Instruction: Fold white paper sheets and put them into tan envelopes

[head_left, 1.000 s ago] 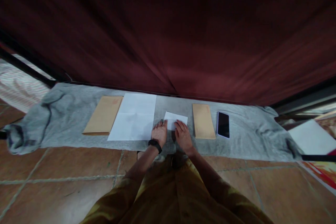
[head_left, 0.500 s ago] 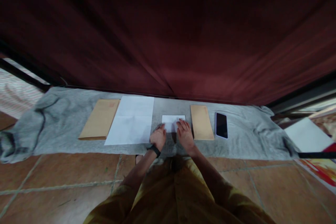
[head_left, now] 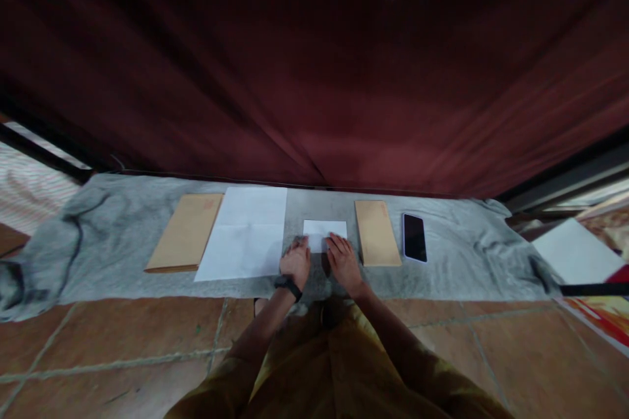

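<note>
A small folded sheet of white paper lies on the grey cloth in front of me. My left hand, with a dark band on its wrist, rests at the paper's lower left corner, its fingers stretched forward and its thumb near the edge. On the paper's right part lie the fingertips of my right hand, spread slightly and flat. Neither hand grips anything that I can see. To the left is a large white sheet with a crease across it, overlapping a stack of brown envelopes.
A smaller brown envelope lies right of my right hand, and beyond it a phone with a dark screen. Grey cloth covers the narrow surface. Dark red fabric hangs behind; floor tiles show below.
My right hand has slid slightly down and left across the folded paper. The left hand has stayed near its corner. The view has shifted a little.
</note>
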Demonstrator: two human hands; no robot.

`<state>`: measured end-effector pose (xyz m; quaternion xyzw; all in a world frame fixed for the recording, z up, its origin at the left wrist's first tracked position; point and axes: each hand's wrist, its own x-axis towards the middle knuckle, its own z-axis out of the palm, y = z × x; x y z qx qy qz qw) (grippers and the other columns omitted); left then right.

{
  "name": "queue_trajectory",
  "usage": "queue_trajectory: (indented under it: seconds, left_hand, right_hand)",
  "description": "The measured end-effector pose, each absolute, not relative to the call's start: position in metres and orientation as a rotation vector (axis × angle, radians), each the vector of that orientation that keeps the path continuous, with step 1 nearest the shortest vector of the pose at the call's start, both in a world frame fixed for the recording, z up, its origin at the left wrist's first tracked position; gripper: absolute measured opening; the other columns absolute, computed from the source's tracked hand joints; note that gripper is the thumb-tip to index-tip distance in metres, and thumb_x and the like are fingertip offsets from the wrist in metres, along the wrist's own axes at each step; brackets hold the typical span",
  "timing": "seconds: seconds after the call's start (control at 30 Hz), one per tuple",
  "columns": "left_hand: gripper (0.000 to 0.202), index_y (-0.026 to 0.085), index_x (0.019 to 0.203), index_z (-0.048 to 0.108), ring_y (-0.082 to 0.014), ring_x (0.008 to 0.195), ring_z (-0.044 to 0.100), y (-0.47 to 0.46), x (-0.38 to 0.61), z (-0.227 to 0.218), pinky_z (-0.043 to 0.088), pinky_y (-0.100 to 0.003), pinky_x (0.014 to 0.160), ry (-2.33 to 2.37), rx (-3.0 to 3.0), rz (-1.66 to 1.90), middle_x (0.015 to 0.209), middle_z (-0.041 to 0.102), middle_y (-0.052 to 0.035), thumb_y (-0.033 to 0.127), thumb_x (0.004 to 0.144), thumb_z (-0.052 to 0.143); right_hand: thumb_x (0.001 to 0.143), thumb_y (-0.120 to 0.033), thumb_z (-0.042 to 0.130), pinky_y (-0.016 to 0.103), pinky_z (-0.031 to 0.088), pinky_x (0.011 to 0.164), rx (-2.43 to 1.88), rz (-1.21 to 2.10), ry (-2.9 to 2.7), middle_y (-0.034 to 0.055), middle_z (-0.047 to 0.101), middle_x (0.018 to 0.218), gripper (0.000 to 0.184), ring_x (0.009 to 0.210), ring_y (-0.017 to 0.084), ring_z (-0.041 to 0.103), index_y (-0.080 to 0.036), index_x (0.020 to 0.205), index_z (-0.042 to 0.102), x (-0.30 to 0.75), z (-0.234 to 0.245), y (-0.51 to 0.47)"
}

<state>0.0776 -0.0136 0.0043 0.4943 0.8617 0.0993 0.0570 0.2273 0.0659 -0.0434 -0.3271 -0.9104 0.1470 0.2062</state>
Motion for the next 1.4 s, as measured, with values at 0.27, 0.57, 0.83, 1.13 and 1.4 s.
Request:
queue_trajectory:
  seconds: [0.27, 0.57, 0.83, 1.13, 1.4]
  left_hand:
    - [0.042, 0.015, 0.137, 0.055, -0.0263, 0.137, 0.046, -0.024, 0.098, -0.01, 0.04, -0.042, 0.113, 2.391, 1.893, 0.361, 0.148, 0.052, -0.0138, 0.024, 0.097, 0.044]
    - [0.054, 0.015, 0.149, 0.042, -0.0254, 0.148, 0.034, -0.037, 0.098, -0.033, 0.03, -0.045, 0.121, 2.341, 2.011, 0.305, 0.159, 0.04, -0.013, 0.036, 0.1, 0.039]
    - [0.056, 0.009, 0.149, 0.042, -0.0274, 0.149, 0.033, -0.037, 0.1, -0.037, 0.029, -0.047, 0.122, 2.344, 2.046, 0.312, 0.158, 0.04, -0.0177, 0.033, 0.098, 0.04]
    - [0.05, 0.007, 0.139, 0.054, -0.0295, 0.142, 0.043, -0.036, 0.103, -0.034, 0.032, -0.049, 0.119, 2.346, 2.034, 0.353, 0.145, 0.055, -0.02, 0.032, 0.098, 0.042]
    - [0.048, 0.007, 0.138, 0.054, -0.0306, 0.14, 0.046, -0.036, 0.104, -0.031, 0.034, -0.05, 0.118, 2.338, 2.045, 0.406, 0.142, 0.057, -0.0196, 0.032, 0.098, 0.042]
  right_hand:
    - [0.095, -0.008, 0.039, 0.046, 0.035, 0.117, -0.866, 0.384, -2.549, 0.0117, 0.052, 0.148, 0.048, 0.14, 0.023, 0.043, -0.016, 0.14, 0.054, 0.23, -0.045, 0.066]
    - [0.1, -0.016, 0.039, 0.048, 0.036, 0.116, -0.894, 0.4, -2.517, 0.0127, 0.053, 0.147, 0.043, 0.139, 0.024, 0.044, -0.016, 0.139, 0.056, 0.228, -0.045, 0.066]
    - [0.101, -0.02, 0.041, 0.043, 0.038, 0.117, -0.805, 0.555, -2.528, 0.0087, 0.056, 0.146, 0.04, 0.14, 0.02, 0.044, -0.019, 0.136, 0.06, 0.199, -0.035, 0.077]
    - [0.095, -0.018, 0.053, 0.044, 0.037, 0.117, -0.642, 0.569, -2.689, 0.0075, 0.059, 0.142, 0.034, 0.134, 0.022, 0.05, -0.022, 0.125, 0.068, 0.164, -0.029, 0.093]
    - [0.1, -0.024, 0.049, 0.045, 0.035, 0.117, -0.664, 0.544, -2.692, 0.0057, 0.058, 0.144, 0.032, 0.134, 0.022, 0.05, -0.024, 0.126, 0.067, 0.157, -0.034, 0.096]
